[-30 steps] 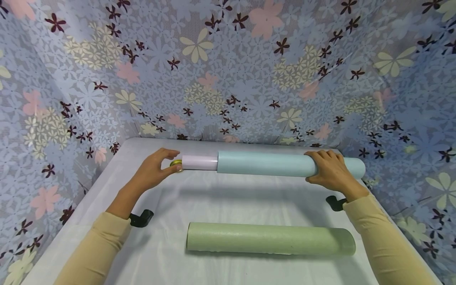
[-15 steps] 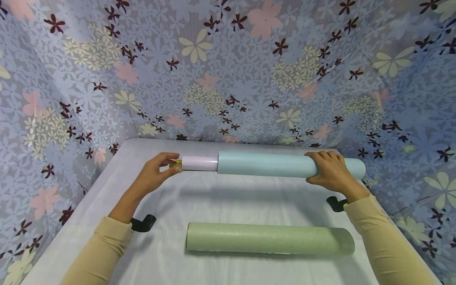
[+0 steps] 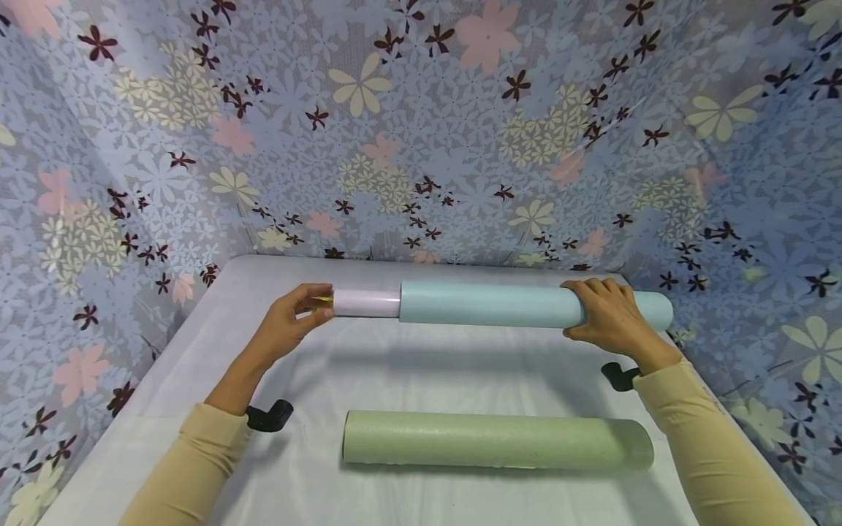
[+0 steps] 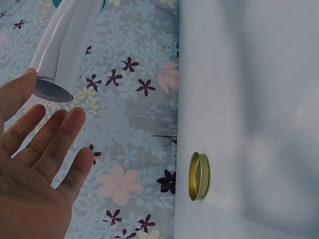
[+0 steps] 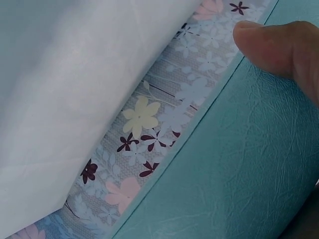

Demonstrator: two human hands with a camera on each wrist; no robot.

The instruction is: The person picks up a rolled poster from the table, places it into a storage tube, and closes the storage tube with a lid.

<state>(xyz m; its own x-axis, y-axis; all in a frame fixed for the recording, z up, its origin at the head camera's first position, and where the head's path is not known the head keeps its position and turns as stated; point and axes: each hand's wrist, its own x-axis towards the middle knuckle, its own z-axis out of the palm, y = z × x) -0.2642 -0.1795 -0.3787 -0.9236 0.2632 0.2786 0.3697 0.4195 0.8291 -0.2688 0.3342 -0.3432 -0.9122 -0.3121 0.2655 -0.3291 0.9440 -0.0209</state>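
Note:
My right hand grips a long pale blue roll near its right end, and its thumb lies along the textured surface. Out of the roll's left end sticks a narrower, glossy whitish roll with an overlapping edge. At the tip of this inner roll, my left hand has its thumb at the rim, while the other fingers spread apart below. Behind the left fingers, a gold ring shows on the table in the left wrist view; the head view shows only a sliver of it.
A thick pale green roll lies across the front of the white-covered table. Flowered fabric hangs behind the table and along both sides. Dark wrist cameras jut inward from both wrists.
My left hand has shifted slightly down, its thumb and fingers drawing closer together at the inner roll's end. Less of the gold ring shows now. The right hand and blue roll stay nearly still.

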